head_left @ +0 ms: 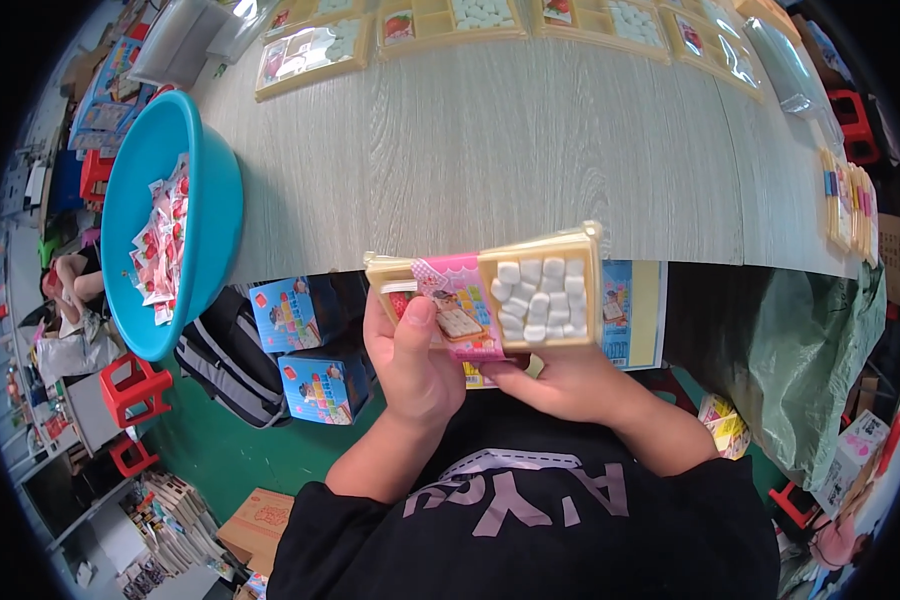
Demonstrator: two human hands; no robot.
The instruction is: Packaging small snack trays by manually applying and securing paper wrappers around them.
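Note:
Just off the table's near edge, I hold a clear-lidded cream plastic tray pack [590, 270] between both hands. Small white pillow-shaped pieces [538, 300] fill its right compartment. A pink printed card sleeve [460, 268] wraps round its middle. My left hand [415, 360] is closed on the left end, its thumb lying over the front by the sleeve. From below, my right hand [575, 385] grips the lower edge, with its thumb near the sleeve's bottom; most of its other fingers are hidden behind the pack.
More filled trays [450, 22] line the far side of the table [470, 150]. At left stands a turquoise basin [225, 190] of small red-and-white sachets [165, 240]. Folded card sleeves [850, 205] sit at the right edge. Blue printed boxes [320, 388] and a green plastic bag [805, 360] are below.

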